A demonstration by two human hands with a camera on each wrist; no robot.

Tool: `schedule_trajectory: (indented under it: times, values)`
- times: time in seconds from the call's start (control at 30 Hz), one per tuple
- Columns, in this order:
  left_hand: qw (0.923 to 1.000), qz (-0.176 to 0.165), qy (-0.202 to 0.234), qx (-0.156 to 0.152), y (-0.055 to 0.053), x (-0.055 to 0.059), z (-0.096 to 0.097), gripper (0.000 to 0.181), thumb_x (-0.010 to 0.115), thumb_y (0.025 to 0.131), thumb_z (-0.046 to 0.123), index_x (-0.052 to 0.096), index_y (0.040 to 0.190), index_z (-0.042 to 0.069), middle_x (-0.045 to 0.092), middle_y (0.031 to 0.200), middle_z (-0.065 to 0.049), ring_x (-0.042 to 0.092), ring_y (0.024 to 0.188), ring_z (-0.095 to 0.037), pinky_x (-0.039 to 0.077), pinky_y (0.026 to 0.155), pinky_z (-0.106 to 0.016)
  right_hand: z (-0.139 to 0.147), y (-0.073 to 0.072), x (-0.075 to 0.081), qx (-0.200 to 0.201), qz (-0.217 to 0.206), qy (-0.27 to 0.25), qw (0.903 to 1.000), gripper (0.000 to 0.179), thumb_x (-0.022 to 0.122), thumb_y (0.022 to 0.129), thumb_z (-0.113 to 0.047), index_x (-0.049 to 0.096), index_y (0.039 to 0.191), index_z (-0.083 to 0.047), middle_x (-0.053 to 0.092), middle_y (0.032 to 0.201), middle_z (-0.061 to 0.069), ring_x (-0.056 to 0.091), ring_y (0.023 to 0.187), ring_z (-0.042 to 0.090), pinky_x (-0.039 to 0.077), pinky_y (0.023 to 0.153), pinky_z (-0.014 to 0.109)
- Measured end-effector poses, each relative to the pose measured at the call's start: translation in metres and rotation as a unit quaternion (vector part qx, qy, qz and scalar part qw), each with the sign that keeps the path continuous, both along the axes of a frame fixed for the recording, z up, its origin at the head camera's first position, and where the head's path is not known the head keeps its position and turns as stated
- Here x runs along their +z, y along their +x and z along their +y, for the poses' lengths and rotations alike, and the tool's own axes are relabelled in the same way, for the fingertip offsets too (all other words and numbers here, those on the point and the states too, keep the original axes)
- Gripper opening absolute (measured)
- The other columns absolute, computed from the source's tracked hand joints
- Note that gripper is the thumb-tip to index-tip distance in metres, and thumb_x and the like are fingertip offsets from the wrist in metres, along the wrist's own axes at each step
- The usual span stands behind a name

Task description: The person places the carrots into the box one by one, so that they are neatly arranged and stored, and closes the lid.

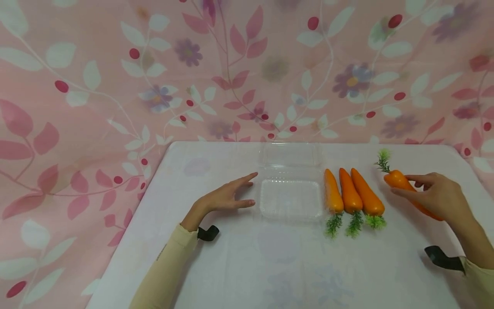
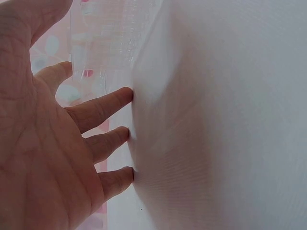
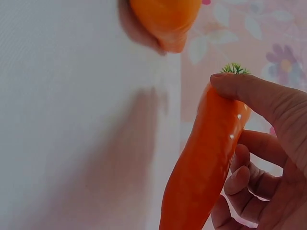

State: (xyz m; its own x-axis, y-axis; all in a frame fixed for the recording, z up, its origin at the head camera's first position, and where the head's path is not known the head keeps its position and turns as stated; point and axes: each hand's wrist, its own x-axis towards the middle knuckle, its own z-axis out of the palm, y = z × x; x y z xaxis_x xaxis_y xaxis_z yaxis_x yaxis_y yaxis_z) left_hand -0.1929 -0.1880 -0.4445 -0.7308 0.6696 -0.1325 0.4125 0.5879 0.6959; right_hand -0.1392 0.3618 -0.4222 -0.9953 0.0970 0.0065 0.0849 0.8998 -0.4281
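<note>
An orange carrot (image 3: 199, 167) with a green leafy top is pinched between the thumb and fingers of my right hand (image 1: 440, 193), at the right side of the table. Its leafy end points away from me in the head view. Three more carrots (image 1: 350, 191) lie side by side left of that hand, leafy tops toward me. Just left of them is a clear plastic box (image 1: 291, 217), its hinged lid (image 1: 290, 154) laid back. My left hand (image 1: 227, 195) is at the box's left side with fingers extended; several fingertips (image 2: 125, 94) rest on the tabletop.
A white cloth with faint floral patterns covers the table (image 1: 239, 266). Behind it hangs a pink floral curtain (image 1: 239, 64), close to the table's back edge. Black straps (image 1: 444, 259) stick out at both wrists.
</note>
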Motion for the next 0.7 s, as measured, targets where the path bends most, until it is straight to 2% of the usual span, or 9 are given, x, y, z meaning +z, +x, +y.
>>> schedule_trajectory:
  times: [0.2,0.43,0.7]
  values:
    - [1.0,-0.002,-0.004,0.002,-0.001,-0.002,0.0,0.091,0.065,0.088,0.059,0.016,0.159,0.032,0.041,0.152,0.0,0.029,0.142,-0.008,0.026,0.114,-0.048,-0.015,0.002,0.009,0.02,0.029,-0.011,0.9993,0.075,0.081,0.078,-0.052,0.065,0.123,0.006,0.054,0.091,0.015,0.042,0.081,0.03,0.035,0.052,0.032]
    - [1.0,-0.007,-0.005,0.002,-0.001,-0.004,0.0,0.091,0.065,0.088,0.06,0.015,0.159,0.033,0.039,0.154,0.0,0.028,0.142,-0.007,0.026,0.113,-0.05,-0.035,0.001,0.019,0.042,0.033,-0.025,0.9983,0.072,0.08,0.079,-0.05,0.065,0.124,0.003,0.053,0.091,0.013,0.042,0.079,0.028,0.035,0.05,0.031]
    - [1.0,0.002,0.002,-0.005,0.0,-0.002,-0.001,0.091,0.066,0.089,0.056,0.015,0.16,0.03,0.038,0.155,-0.003,0.029,0.143,-0.012,0.025,0.113,-0.051,-0.056,-0.001,0.026,0.061,0.043,-0.051,0.9959,0.067,0.082,0.078,-0.048,0.068,0.122,0.002,0.053,0.092,0.011,0.041,0.08,0.026,0.037,0.051,0.03]
